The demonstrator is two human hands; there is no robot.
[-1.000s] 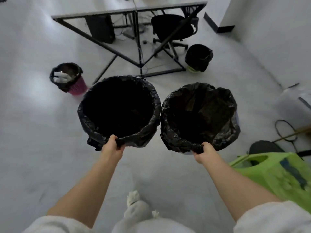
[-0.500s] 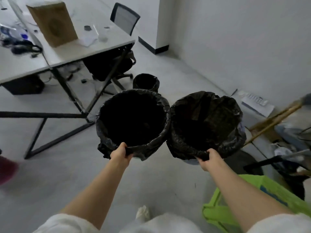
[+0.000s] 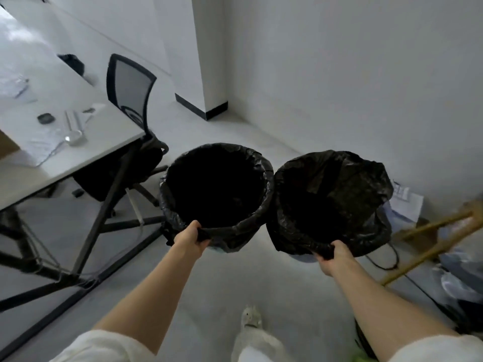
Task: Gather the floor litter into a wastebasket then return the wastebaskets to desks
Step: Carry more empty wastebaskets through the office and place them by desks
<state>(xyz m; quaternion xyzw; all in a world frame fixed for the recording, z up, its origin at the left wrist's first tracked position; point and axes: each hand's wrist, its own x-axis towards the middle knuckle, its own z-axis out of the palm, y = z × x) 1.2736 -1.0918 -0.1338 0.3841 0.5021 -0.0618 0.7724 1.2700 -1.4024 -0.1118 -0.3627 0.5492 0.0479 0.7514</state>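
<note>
Dim, cool, even light; glare washes out the counter [image 3: 78, 142] toward ten o'clock. Bin liners [image 3: 217, 184] read as detail-less black. Wide-angle bending at the edges; sticks [image 3: 433, 231] at three o'clock smear with motion blur.

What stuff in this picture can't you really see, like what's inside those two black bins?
Head view only:
- Inside the left wastebasket: too dark to tell what it holds.
- Inside the right wastebasket: crumpled black liner hides the bottom.
- Fingers of the left hand and right hand: curled over the rims, tips hidden.
- Wooden sticks: blurred, cut off by the right edge.
- Small items on the desk: too small to name.
</note>
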